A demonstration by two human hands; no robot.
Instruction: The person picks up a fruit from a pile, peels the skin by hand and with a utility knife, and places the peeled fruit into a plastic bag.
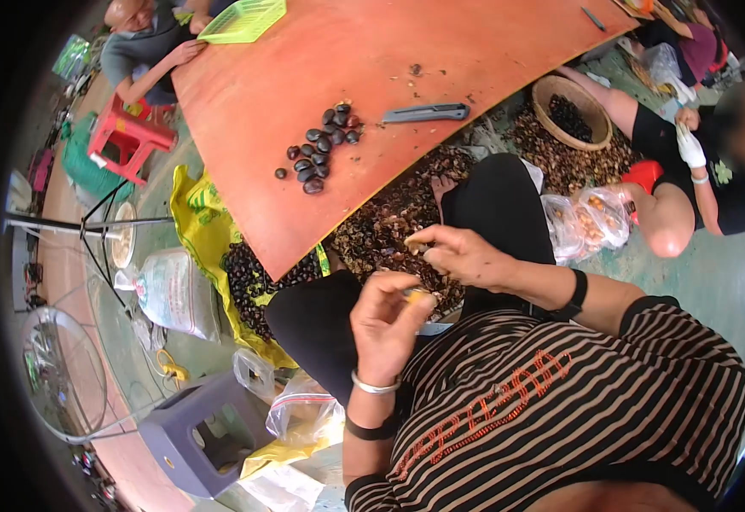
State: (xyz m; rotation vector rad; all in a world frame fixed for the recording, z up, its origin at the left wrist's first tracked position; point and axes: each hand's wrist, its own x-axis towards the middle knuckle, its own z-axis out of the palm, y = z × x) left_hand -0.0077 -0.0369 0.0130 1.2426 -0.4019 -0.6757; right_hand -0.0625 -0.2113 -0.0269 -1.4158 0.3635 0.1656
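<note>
My left hand [387, 322], with a silver bangle at the wrist, pinches a small yellow peeled nut kernel [418, 297] between thumb and fingers. My right hand [468, 258], a black band at its wrist, is just above and to the right of it, fingertips closed on a small brownish piece that looks like shell. Both hands are over my lap, above a heap of brown shells [381, 218]. Several dark, glossy, chestnut-like nuts [319, 147] lie on the orange board [261, 200], with a utility knife [426, 113] beside them.
A yellow sack [206, 205] of dark nuts [249, 277] is at my left, near a grey stool [197, 427] and plastic bags. To the right are a basket [604, 128] of dark nuts, bagged orange kernels [594, 220] and a seated person. Another person sits by a green tray [243, 21].
</note>
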